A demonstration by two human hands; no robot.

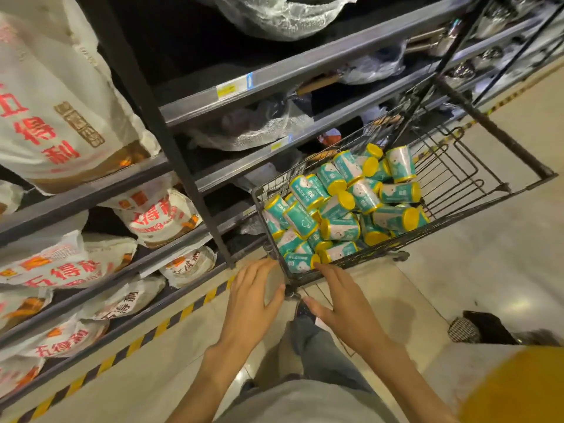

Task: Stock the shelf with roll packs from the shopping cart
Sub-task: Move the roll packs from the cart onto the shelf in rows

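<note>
The roll packs point(345, 206), teal and white with yellow ends, were seen heaped loosely in the basket of the wire shopping cart point(457, 175), which was parked just beside the dark metal shelf point(213, 96). Both hands were held out over the near corner of the cart. The left hand point(250, 303) was spread with straight fingers just outside the basket's near corner, and nothing was gripped by it. The right hand point(341, 303) was likewise extended with fingers straight, its fingertips reaching the yellow end of the nearest roll pack point(300, 261) at the basket's edge; whether the pack was actually touched could not be told. White sacks point(61, 117) printed with red characters were stacked on the shelf levels to the left. A yellow and black striped line point(146, 334) was marked along the floor at the shelf's foot.
</note>
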